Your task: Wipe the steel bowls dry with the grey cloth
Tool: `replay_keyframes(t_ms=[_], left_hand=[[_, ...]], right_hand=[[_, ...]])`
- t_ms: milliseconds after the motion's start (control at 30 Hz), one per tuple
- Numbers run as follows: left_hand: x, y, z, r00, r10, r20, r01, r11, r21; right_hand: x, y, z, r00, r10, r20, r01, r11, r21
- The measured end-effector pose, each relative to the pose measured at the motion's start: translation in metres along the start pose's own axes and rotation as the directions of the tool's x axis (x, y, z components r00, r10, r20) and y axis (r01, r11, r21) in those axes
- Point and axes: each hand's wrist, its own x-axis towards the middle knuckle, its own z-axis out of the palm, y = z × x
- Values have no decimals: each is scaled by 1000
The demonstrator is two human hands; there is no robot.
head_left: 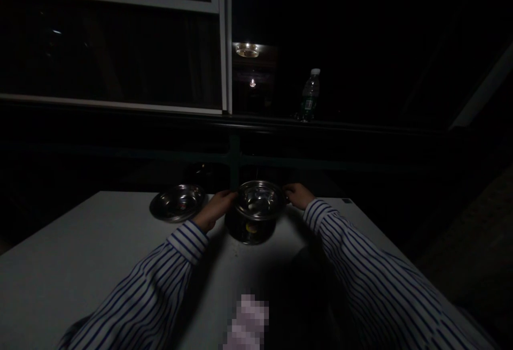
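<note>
I have both hands at the steel pot, which is near the middle of the table's far edge. My left hand is closed on the left side of its rim, and my right hand holds the right side in a narrow pinch. The light is weak, so I cannot tell if the shiny upper part is separate from the dark body with a yellow sticker. A steel dish lies toward the far left corner, just beside my left hand. Beyond the far edge stands a plastic bottle.
</note>
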Motion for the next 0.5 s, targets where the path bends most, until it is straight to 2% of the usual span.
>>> replay_keyframes(t_ms=[267, 500], left_hand=[[-9, -19, -6, 998, -59, -4, 59, 991, 116], [-6, -37, -4, 997, -74, 22, 69, 980, 187]], right_hand=[[3, -1, 34, 997, -5, 78, 11, 997, -73], [4, 1, 50, 993, 44, 105, -30, 991, -130]])
